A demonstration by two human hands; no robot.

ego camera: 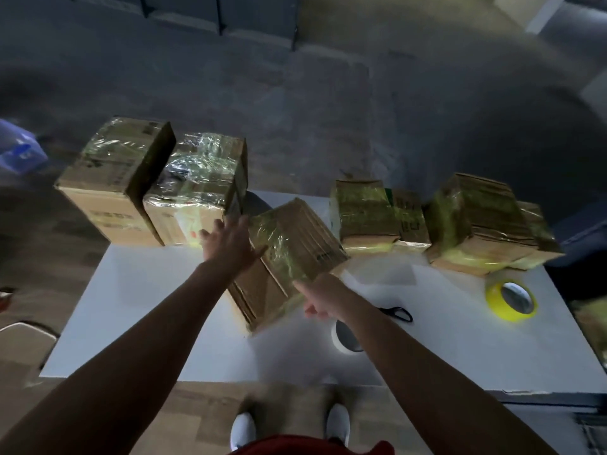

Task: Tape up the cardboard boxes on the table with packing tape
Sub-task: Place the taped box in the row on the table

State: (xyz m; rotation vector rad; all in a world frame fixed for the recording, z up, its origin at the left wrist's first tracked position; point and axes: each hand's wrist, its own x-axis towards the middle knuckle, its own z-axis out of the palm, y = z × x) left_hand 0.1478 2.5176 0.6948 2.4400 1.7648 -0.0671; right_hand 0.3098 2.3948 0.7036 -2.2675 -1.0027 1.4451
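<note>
A taped cardboard box (289, 257) lies tilted in the middle of the white table (138, 323). My left hand (230, 243) is spread flat against its far left edge. At the box's near right corner is my right hand (323, 298), index finger touching it. Two tall taped boxes (115, 178) (197, 188) stand at the table's back left. Two lower taped boxes (371, 213) (483, 224) sit at the back right. A yellow tape roll (510, 300) lies at the right. A white tape roll (345, 338) lies partly under my right forearm.
Black scissors (399, 313) lie right of my right wrist. Beyond the table is grey floor with a blue bag (19, 149) at the far left. My white shoes (243, 430) stand at the table's near edge. A dark chair (578, 247) is at the right.
</note>
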